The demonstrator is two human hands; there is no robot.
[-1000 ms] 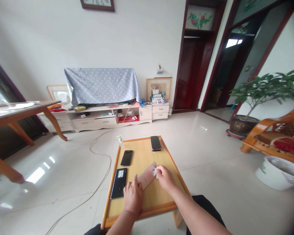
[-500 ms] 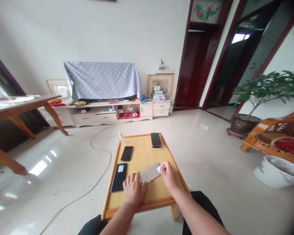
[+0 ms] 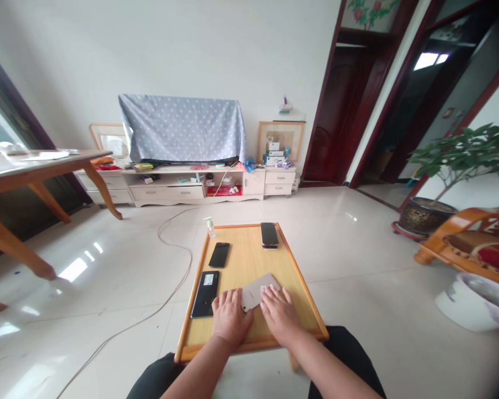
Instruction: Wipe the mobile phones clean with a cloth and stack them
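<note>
A pale pinkish-white smartphone point(image 3: 253, 292) lies back up and slanted on the small wooden table point(image 3: 249, 249). At its left end my left hand point(image 3: 232, 318) grips it, with the thumb along the near edge and the fingers at the far side. Over the right part of the phone is my right hand point(image 3: 280, 316), fingers pressing a small white wipe point(image 3: 264, 288) against the back; most of the wipe is hidden. Left of my left hand is a large black phone point(image 3: 205, 295) with a white label.
Farther up the table lie a smaller black phone point(image 3: 219, 255) and a stack of phones point(image 3: 269, 235). A clear pump bottle point(image 3: 210, 227) stands at the far left corner. A cable point(image 3: 183, 277) runs over the floor; a white bucket point(image 3: 474, 302) stands right.
My right hand has moved left and nearer along the phone, from its right end, and its fingers have gone from a pinch to lying flatter over the wipe. The view has shifted slightly.
</note>
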